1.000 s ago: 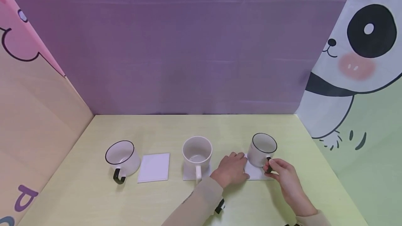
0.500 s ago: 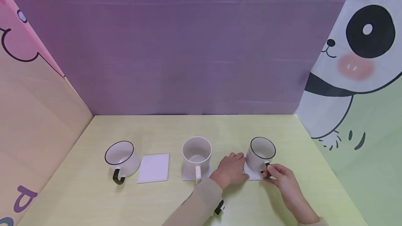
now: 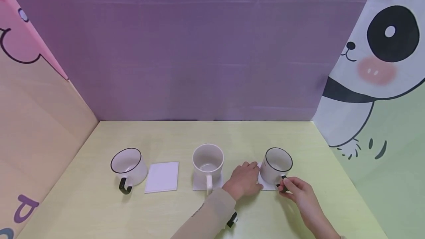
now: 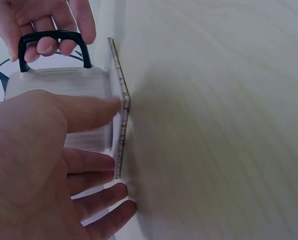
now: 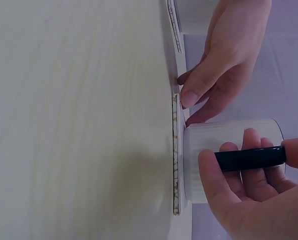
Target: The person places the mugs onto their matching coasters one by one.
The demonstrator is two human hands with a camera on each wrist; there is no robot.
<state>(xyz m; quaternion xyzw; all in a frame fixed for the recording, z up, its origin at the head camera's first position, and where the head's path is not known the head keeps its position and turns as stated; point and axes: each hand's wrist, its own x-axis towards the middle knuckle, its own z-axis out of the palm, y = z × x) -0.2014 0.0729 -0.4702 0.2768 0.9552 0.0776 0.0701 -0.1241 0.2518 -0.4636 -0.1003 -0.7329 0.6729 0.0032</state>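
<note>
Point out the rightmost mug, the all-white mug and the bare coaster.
Rightmost mug (image 3: 271, 174), head view, outer wall.
All-white mug (image 3: 208, 159), head view, inner wall.
Bare coaster (image 3: 162, 177), head view, top face.

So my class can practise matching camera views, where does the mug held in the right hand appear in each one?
Head: the mug is right of centre, lower half, over the rightmost white coaster.
Left wrist: the mug is left of centre, partly behind the left hand.
Right wrist: the mug is right of centre, partly behind the right hand.
Shared landmark: its black handle, gripped by the right hand.
</note>
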